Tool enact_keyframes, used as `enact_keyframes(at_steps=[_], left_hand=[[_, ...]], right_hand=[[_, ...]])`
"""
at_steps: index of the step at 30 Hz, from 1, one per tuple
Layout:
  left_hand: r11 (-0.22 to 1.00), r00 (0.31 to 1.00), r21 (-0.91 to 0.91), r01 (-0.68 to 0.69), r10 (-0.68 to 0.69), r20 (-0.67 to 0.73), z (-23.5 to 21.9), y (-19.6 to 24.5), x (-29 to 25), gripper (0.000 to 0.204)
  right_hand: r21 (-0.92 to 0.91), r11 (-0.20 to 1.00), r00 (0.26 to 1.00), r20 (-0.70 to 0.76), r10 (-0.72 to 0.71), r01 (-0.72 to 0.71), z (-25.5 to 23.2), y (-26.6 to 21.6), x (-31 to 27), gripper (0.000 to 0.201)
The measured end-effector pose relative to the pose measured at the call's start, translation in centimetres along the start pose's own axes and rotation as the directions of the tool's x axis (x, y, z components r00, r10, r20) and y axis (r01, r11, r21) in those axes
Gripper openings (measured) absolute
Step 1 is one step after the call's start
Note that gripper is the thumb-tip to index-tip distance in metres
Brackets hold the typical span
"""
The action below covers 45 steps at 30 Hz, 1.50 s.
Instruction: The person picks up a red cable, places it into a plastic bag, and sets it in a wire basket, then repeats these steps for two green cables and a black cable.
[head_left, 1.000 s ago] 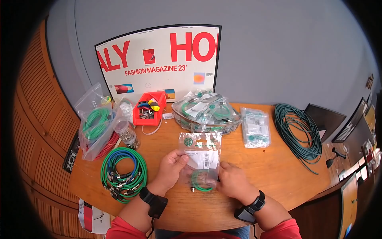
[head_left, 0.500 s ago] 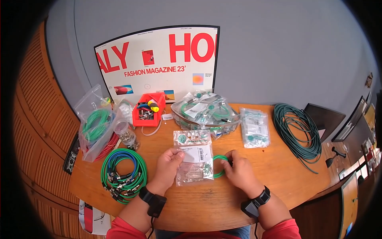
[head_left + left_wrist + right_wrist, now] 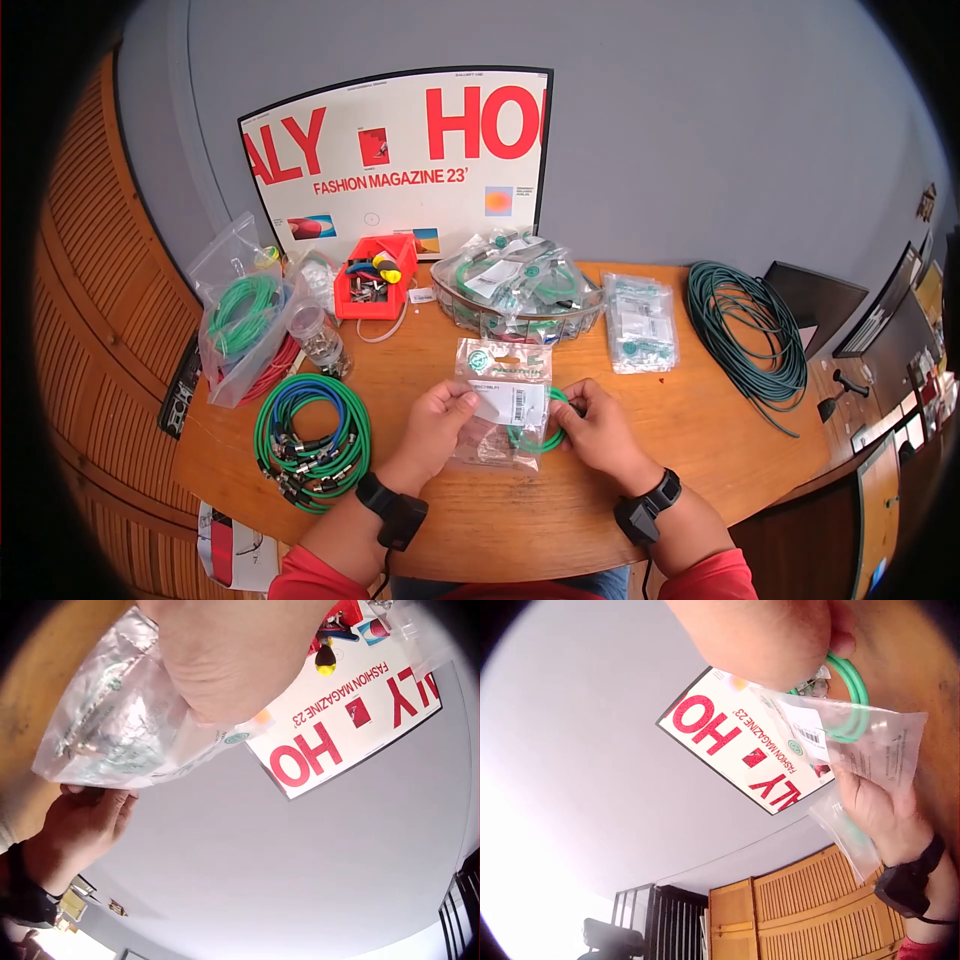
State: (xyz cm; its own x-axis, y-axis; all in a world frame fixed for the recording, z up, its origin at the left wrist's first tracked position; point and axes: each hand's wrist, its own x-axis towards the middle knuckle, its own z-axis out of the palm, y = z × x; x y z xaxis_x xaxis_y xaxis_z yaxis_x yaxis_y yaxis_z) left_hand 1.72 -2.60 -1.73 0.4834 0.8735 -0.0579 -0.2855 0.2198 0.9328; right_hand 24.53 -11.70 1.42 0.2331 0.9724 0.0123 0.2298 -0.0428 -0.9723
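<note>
A clear printed bag (image 3: 503, 455) with a white label stands over the table's front middle; the left hand (image 3: 432, 432) pinches its left edge, thumb on the front. At the bag's right side the right hand (image 3: 603, 434) grips a small coil of green cable (image 3: 556, 433), part of which shows through the plastic. In the right wrist view the coil (image 3: 859, 694) loops from the right hand (image 3: 769, 637) down behind or inside the bag (image 3: 900, 742); which of these is not clear. The left wrist view has the crumpled bag (image 3: 112, 742) below the left hand (image 3: 225, 660).
Green and blue cables (image 3: 262, 440) lie coiled at the left, near a clear jar (image 3: 321, 345) and a bag of green cable (image 3: 240, 318). Behind are a red bin (image 3: 352, 300) and a basket of bagged cables (image 3: 560, 325). Flat bags (image 3: 642, 325) and a dark cable coil (image 3: 740, 340) lie right.
The right hand first moved right with the green coil, drawing it clear of the bag's side. Since then the left hand has shifted the bag rightward, and it overlaps the coil again.
</note>
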Motion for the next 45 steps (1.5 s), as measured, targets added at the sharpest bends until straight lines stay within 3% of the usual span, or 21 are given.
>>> enact_keyframes(at_steps=[4, 8, 11, 13, 20, 22, 26, 29, 32, 37, 38, 40, 45], left_hand=[[1.000, 1.000, 0.018, -0.007, 0.007, 0.020, 0.1, -0.4, 0.0, 0.016], [0.998, 1.000, 0.059, 0.001, -0.001, -0.007, 0.3, 0.4, -0.3, 0.019], [0.996, 0.999, 0.087, 0.032, -0.029, -0.033, 0.6, 0.8, -0.4, 0.020], [0.996, 0.999, 0.073, -0.047, 0.045, 0.030, 0.5, 0.0, -0.1, 0.020], [0.988, 0.998, 0.143, 0.058, -0.061, 0.018, 0.8, 1.3, -0.7, 0.023], [0.985, 1.000, 0.169, 0.017, -0.020, 0.019, 1.0, 1.5, -0.7, 0.030], [0.973, 0.996, 0.214, 0.089, -0.093, 0.012, 0.6, 0.8, -0.5, 0.035], [0.979, 0.999, 0.198, 0.043, -0.048, 0.020, 0.9, 0.8, -0.5, 0.033], [0.990, 0.998, 0.137, -0.027, 0.035, -0.057, 0.9, 0.4, -0.4, 0.030], [0.998, 0.992, 0.063, -0.007, 0.015, -0.127, 2.1, 1.1, -1.2, 0.025], [0.998, 0.992, 0.063, -0.008, 0.016, -0.128, 2.0, 0.9, -1.2, 0.025], [0.985, 0.982, 0.090, -0.146, 0.155, -0.104, 1.7, 0.4, -1.0, 0.025], [0.984, 0.983, -0.008, -0.178, 0.177, -0.057, 1.5, 1.0, -0.8, 0.022]], right_hand=[[0.078, 0.997, 0.999, 0.026, 0.028, -0.030, 0.0, -0.4, -0.1, 0.019], [0.025, 1.000, 0.999, 0.036, 0.011, -0.012, -0.4, -0.5, 0.0, 0.019], [0.108, 0.994, 0.998, 0.060, 0.024, -0.031, -0.5, -0.4, 0.2, 0.019], [0.199, 0.976, 0.996, 0.059, 0.074, -0.084, -0.5, -0.4, 0.2, 0.021], [0.203, 0.971, 0.992, 0.058, 0.114, -0.123, 0.1, 0.1, 0.1, 0.023], [0.085, 0.987, 0.985, 0.117, 0.124, -0.134, 0.1, -0.1, -0.1, 0.023], [0.112, 0.983, 0.971, 0.207, 0.117, -0.143, 0.3, -0.3, -0.3, 0.024], [0.175, 0.977, 0.965, 0.250, 0.075, -0.121, 0.2, -0.2, -0.2, 0.026], [0.200, 0.976, 0.964, 0.263, 0.035, -0.090, 0.3, 0.1, -0.1, 0.027], [0.233, 0.972, 0.997, 0.073, -0.035, 0.017, 1.2, 1.1, -0.2, 0.026], [0.232, 0.972, 0.997, 0.074, -0.036, 0.017, 1.2, 1.0, -0.1, 0.026], [0.242, 0.970, 0.995, 0.104, 0.001, -0.026, 1.0, 0.7, -0.2, 0.025], [0.303, 0.947, 0.980, 0.195, 0.048, -0.107, 1.1, 0.1, -0.6, 0.023]])
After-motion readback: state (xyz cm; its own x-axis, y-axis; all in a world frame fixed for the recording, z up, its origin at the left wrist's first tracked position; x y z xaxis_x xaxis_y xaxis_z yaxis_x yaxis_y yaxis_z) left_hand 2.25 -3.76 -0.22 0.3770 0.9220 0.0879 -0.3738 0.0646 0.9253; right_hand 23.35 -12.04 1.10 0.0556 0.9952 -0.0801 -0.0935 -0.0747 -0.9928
